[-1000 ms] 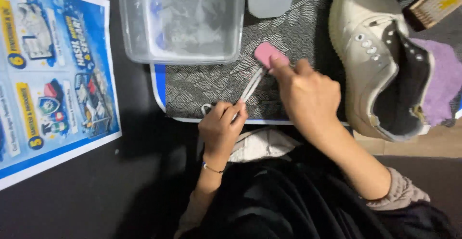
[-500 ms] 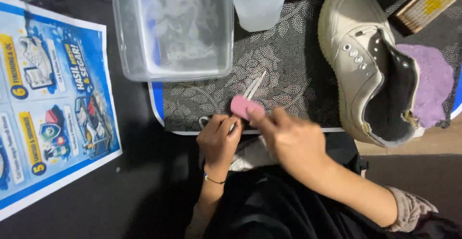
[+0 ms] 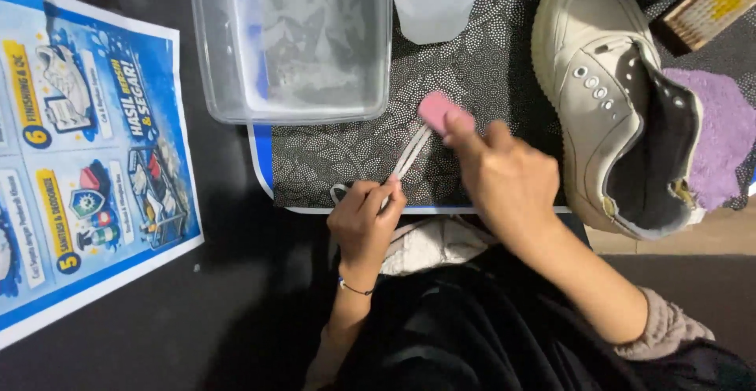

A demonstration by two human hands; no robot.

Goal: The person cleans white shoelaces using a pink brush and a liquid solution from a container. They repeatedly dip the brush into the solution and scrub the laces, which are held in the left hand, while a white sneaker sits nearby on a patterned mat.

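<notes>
The left hand (image 3: 366, 222) pinches the near end of a flat white shoelace (image 3: 411, 153) against the dotted dark mat (image 3: 472, 84), fingers together on it, while the right hand (image 3: 504, 178) has its fingers closed round a small pink brush (image 3: 441, 111) set on the lace's far end. If the pinch slackens, the thin woven lace would likely bunch and slide under the brush; a hard push could also drag the soft mat toward the clear plastic tub (image 3: 295, 40) just beyond it, whose cloudy water might slop over the rim. The cream sneaker (image 3: 587, 84), smooth and rounded with metal eyelets, lies unlaced to the right, a fuzzy purple cloth (image 3: 720, 143) beside it. A glossy blue poster (image 3: 87, 163) lies flat on the dark desk (image 3: 228, 296).
</notes>
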